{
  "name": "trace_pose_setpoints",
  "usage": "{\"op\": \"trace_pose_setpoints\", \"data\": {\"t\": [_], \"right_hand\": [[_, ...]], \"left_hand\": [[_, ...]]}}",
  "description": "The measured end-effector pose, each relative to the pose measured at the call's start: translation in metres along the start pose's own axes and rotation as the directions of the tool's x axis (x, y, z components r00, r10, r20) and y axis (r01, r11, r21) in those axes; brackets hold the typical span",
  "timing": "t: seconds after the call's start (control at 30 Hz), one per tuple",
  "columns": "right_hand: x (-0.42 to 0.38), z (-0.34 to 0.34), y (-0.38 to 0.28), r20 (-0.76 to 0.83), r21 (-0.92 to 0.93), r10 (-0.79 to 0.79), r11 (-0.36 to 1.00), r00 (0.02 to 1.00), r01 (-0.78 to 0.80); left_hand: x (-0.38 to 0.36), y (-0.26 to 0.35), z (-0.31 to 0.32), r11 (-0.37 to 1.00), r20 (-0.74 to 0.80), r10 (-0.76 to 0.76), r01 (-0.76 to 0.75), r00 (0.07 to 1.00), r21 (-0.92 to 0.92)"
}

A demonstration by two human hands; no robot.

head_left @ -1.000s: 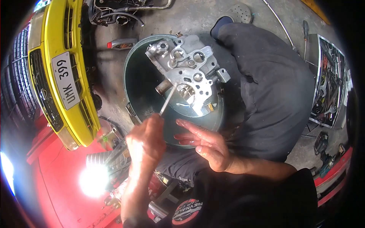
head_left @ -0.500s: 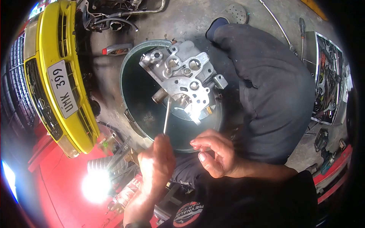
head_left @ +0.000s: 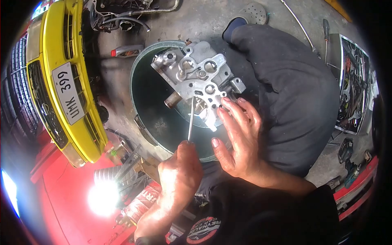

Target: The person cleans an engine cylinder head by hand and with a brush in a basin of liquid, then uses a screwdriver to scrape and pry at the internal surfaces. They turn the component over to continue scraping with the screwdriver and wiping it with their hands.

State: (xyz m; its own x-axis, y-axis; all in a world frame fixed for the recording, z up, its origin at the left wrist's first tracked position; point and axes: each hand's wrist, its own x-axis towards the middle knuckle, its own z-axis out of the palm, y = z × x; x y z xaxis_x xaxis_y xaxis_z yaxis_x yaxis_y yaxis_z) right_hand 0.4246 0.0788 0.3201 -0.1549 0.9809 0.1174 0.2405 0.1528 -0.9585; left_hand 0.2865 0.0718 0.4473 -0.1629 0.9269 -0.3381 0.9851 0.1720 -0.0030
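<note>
A grey cast-metal engine part (head_left: 196, 77) with round holes rests over the green tub (head_left: 132, 81). My left hand (head_left: 181, 169) is closed in a fist round a tool with a long, thin steel shaft, which looks like a screwdriver (head_left: 191, 122); its handle is hidden in the palm. The tip meets the lower edge of the casting, beside a short pipe stub (head_left: 173, 100). My right hand (head_left: 241, 141) lies with fingers spread and stretched out, the fingertips on the casting's lower right corner.
A yellow car bumper (head_left: 77, 81) with a number plate stands at the left. On the right is a toolbox (head_left: 339, 81) full of wrenches, with a screwdriver (head_left: 326, 30) beside it. A bottle (head_left: 128, 51) lies behind the tub. A bright lamp (head_left: 103, 200) glares at lower left.
The screwdriver's tip has shifted right along the casting's edge, my left hand with it. My right hand has moved up from below, its curled fingers opening out onto the casting.
</note>
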Motion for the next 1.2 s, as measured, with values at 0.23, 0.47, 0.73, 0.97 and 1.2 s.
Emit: {"op": "trace_pose_setpoints", "data": {"t": [0.23, 0.47, 0.73, 0.97, 1.2], "right_hand": [[0.000, 0.000, -0.002, 0.047, -0.040, 0.006, 0.999, 0.999, -0.004], [0.029, 0.009, -0.002, 0.205, -0.303, 0.044, 0.953, 0.978, 0.021], [0.046, 0.029, -0.014, 0.217, -0.406, -0.116, 0.892, 0.969, 0.198], [0.030, 0.005, -0.012, 0.245, -0.571, -0.018, 0.806, 0.969, 0.159], [0.047, 0.024, -0.017, 0.281, -0.596, -0.124, 0.755, 0.952, 0.274]], "left_hand": [[0.006, 0.006, 0.003, 0.998, -0.032, -0.062, 0.061, 0.998, -0.028], [-0.013, -0.016, 0.012, 0.994, -0.151, 0.012, -0.028, 0.988, -0.109], [-0.054, -0.045, 0.020, 0.934, -0.113, -0.255, 0.214, 0.960, -0.287], [-0.041, -0.080, 0.060, 0.700, 0.042, -0.476, 0.407, 0.878, -0.586], [-0.040, -0.111, 0.116, 0.459, 0.081, -0.496, 0.340, 0.865, -0.821]]}}
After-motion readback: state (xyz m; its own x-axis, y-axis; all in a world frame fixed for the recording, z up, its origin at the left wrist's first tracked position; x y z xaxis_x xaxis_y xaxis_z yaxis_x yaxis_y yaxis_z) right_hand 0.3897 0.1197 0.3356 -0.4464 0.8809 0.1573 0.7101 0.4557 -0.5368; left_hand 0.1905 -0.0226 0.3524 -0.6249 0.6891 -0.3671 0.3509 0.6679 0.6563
